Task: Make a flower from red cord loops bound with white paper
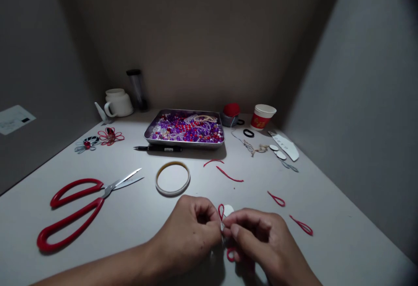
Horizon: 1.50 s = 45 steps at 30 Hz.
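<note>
toward the near edge of the table (342, 251), the left hand (199, 227) and right hand (257, 240) both pinch the base of a small red cord loop (221, 211), seemingly to steady it, 2 loose loops (304, 227) lying toward the right edge.

Curled left fingers (208, 209) beside curled right fingers (250, 217)

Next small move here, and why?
Probably press together the base of the red loop beside the white disc: the left hand and right hand pinch there at a small pale piece, partly hidden.
</note>
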Each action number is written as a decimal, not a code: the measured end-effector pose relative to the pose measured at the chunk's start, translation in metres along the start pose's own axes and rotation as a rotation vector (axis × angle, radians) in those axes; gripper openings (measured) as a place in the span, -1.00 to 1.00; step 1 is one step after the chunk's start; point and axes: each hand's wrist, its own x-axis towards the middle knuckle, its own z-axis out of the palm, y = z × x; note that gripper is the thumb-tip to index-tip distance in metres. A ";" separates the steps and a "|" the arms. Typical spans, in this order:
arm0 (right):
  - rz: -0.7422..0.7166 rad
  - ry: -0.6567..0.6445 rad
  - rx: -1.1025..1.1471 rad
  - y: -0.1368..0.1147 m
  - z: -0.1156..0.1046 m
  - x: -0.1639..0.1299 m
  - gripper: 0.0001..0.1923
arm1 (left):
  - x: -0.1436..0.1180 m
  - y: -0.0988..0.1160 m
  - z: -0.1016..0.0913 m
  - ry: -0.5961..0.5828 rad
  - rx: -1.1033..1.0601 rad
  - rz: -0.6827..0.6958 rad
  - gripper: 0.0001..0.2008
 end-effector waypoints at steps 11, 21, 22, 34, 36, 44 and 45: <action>-0.393 0.077 -0.473 0.001 -0.001 -0.001 -0.79 | -0.002 -0.005 0.000 -0.045 0.108 -0.019 -0.95; -0.109 0.077 -0.166 0.002 0.006 0.001 -0.85 | 0.001 -0.003 -0.002 -0.075 0.035 -0.022 -0.95; -0.067 0.074 -0.125 0.003 0.006 0.002 -0.86 | 0.001 -0.001 -0.003 -0.076 0.024 -0.028 -0.95; -0.129 0.103 -0.126 0.006 0.004 0.002 -0.83 | -0.002 -0.007 -0.002 -0.052 0.028 0.025 -0.94; -0.177 0.109 -0.179 0.006 0.005 0.001 -0.82 | -0.002 -0.007 -0.001 -0.056 0.009 -0.012 -0.92; -0.035 0.046 -0.101 0.002 0.001 0.004 -0.87 | 0.000 -0.003 -0.003 -0.006 0.023 -0.006 -0.92; -0.014 0.035 -0.089 0.001 0.000 0.005 -0.88 | 0.000 -0.002 -0.004 -0.004 0.011 -0.008 -0.93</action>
